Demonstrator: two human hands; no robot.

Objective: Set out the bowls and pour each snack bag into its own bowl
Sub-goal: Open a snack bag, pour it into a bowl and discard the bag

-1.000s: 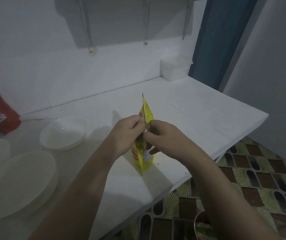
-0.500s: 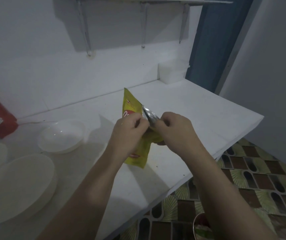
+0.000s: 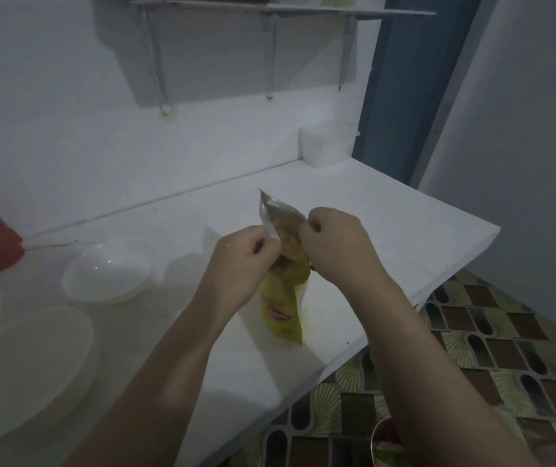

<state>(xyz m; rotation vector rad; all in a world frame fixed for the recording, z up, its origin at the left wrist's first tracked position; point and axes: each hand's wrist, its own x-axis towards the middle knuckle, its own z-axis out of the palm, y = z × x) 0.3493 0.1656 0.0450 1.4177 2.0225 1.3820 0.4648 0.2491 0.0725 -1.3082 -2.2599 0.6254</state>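
Yellow snack bag (image 3: 285,298) stands over the middle of the white table (image 3: 388,237), toward its front edge, held upright between both hands with its top torn partly open and the silvery lining showing. The step in hand looks like opening the bag; nothing has been poured yet. The left hand (image 3: 246,257) is closed, pinching one side of the torn top between thumb and curled fingers. The right hand (image 3: 334,244) is likewise curled into a fist, gripping the other side of the top. A small empty bowl (image 3: 108,271) sits well apart toward the left, and a larger bowl (image 3: 24,372) lies near the front left corner. Next, the mouth probably needs widening, then the bag must be carried left and tipped over a bowl.
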